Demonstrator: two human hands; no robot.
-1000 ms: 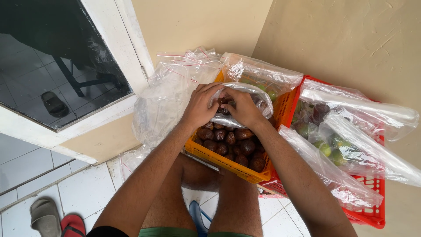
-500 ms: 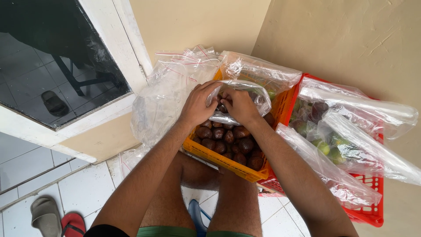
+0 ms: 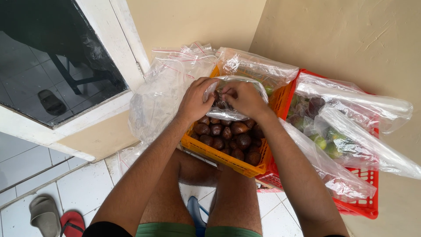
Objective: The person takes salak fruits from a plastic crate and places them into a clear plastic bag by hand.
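1. While I crouch over the orange crate (image 3: 206,151), both my hands meet above its far half, on a small clear bag (image 3: 228,112) that has some brown scaly fruit inside.
2. My left hand (image 3: 193,103) has its fingers pinched closed on the bag's top edge at the left; my right hand (image 3: 245,98) pinches the same edge just beside it, fingers curled tight on the plastic. I judge this grip lets the two sides of the mouth be brought together.
3. The bag hangs over the loose brown fruit (image 3: 228,140) in the crate, its bottom resting on or just above the pile, so anything that slips would land back in the crate.
4. A heap of empty clear bags (image 3: 166,87) lies to the left against the wall, touching the crate's far left corner.
5. A red crate (image 3: 366,206) with greenish and purple fruit under plastic sits tight against the orange one on the right.
6. Walls close in far and right; the open room is near me, on the tiled floor (image 3: 83,188) by my knees, with sandals (image 3: 55,217) off to the near left.
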